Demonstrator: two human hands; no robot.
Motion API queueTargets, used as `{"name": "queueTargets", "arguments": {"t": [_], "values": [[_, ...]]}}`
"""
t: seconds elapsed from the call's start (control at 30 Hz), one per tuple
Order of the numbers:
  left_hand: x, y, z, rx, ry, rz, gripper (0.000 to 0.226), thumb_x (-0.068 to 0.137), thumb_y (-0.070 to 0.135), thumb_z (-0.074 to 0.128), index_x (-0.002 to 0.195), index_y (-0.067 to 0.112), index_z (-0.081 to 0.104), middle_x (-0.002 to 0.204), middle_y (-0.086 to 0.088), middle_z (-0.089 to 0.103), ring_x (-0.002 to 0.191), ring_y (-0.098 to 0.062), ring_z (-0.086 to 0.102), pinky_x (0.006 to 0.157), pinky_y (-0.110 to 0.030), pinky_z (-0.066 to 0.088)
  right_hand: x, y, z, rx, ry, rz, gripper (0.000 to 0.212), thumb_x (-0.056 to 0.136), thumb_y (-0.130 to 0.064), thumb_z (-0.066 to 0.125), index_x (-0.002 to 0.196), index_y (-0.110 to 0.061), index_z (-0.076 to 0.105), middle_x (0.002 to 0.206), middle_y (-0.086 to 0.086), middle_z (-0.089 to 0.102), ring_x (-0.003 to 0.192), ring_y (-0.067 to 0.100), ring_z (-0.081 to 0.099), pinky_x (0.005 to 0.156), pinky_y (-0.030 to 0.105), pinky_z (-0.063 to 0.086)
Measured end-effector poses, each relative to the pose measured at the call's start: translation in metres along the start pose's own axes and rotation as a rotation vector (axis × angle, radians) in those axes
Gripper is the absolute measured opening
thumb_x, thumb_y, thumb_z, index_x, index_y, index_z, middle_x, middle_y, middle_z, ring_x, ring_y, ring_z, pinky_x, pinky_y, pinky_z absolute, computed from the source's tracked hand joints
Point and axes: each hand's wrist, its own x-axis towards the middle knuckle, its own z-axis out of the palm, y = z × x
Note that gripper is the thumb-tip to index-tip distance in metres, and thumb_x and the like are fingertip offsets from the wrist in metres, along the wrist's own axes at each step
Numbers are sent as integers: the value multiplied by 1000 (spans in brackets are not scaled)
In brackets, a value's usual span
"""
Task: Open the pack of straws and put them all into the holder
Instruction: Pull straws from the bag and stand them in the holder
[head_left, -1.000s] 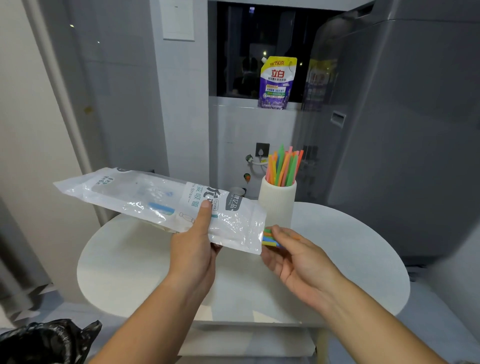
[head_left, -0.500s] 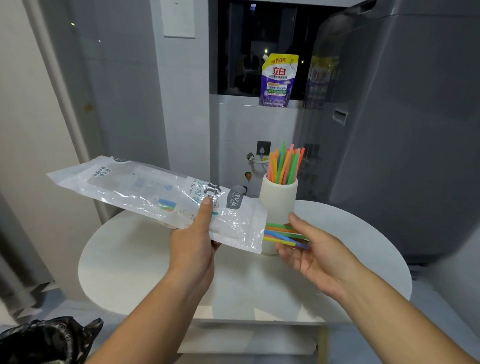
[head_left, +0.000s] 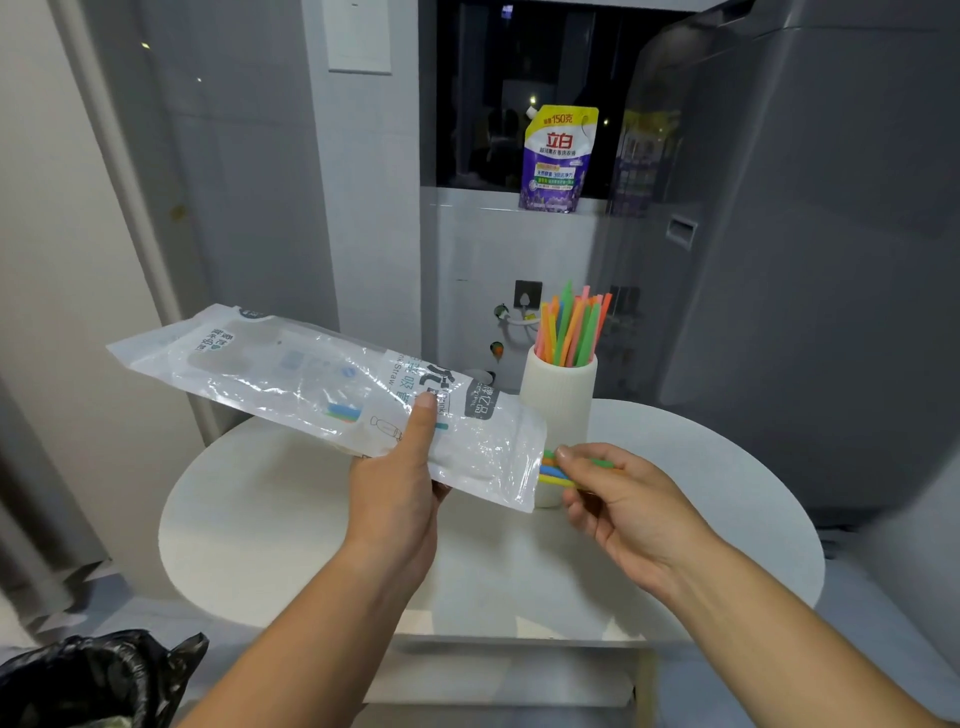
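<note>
Both arms reach forward: left hand (head_left: 397, 486) grips the pack (head_left: 322, 384), right hand (head_left: 621, 499) pinches straws (head_left: 553, 470) at its mouth.

The left hand's (head_left: 400, 483) fingers lie hidden under the pack (head_left: 322, 374), only the thumb showing; the loose straws (head_left: 551, 472) at its open end vanish beneath the right hand's (head_left: 618, 499) fingers, too bunched to count; the holder's (head_left: 558, 395) foot, near the table's (head_left: 260, 519) far edge, is covered by pack and straws; whether the coloured bars inside the pack are print or straws is unclear; a black bag (head_left: 88, 680) is cut off by the picture's lower left corner.
</note>
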Motion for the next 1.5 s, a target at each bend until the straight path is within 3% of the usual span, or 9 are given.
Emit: {"name": "queueTargets", "arguments": {"t": [0.2,0.33,0.47,0.57,0.8,1.03,1.23,1.5], "values": [[4,5,-5,-89,25,-58,39,95,26,70,132,14,65,114,-1,79,99,-15,77,78,-31,61,7,-10,-14,17,38,-15,6,87,-2,68,82,-3,64,66,8,54,48,9,49,39,16,42],[4,4,-4,-176,27,-118,33,97,20,68,129,12,65,108,0,80,93,-12,78,73,-28,64,4,-13,-6,335,80,-9,5,84,-4,70,85,-4,66,65,5,63,49,8,52,43,14,48],[3,1,-2,-221,36,-130,34,97,18,68,130,12,65,104,1,81,86,-11,78,73,-29,64,-1,-6,14,588,55,2,23,75,-12,76,96,-5,68,76,7,70,54,8,51,47,14,48],[3,-1,-1,-238,30,-146,36,97,18,67,132,12,64,111,-1,80,89,-12,78,70,-28,64,2,2,26,499,26,-62,21,82,-12,73,102,-7,67,88,5,67,56,7,51,49,16,47],[4,-1,-1,-327,48,-233,38,97,18,67,134,11,64,115,-3,79,99,-13,76,70,-29,64,8,-3,36,198,40,-251,11,93,-18,66,91,-8,66,70,1,58,55,8,50,52,20,47],[4,-4,1,-366,58,-283,38,95,19,69,132,11,65,108,-3,80,81,-12,79,58,-25,62,14,-20,35,-104,10,-387,22,94,-22,66,95,-1,70,71,10,62,59,13,55,57,25,48],[6,0,-3,-414,109,-283,23,96,19,69,118,16,66,81,4,79,57,-5,71,42,-15,48,14,-72,17,-253,27,-572,25,99,-20,57,83,-4,66,62,5,59,54,14,54,54,25,50],[14,1,-8,-426,129,-241,23,97,25,68,120,19,66,92,5,77,62,-5,72,44,-16,50,3,-158,-15,-549,66,-750,25,99,-29,58,91,-9,70,72,6,65,65,17,60,63,26,52]]}}
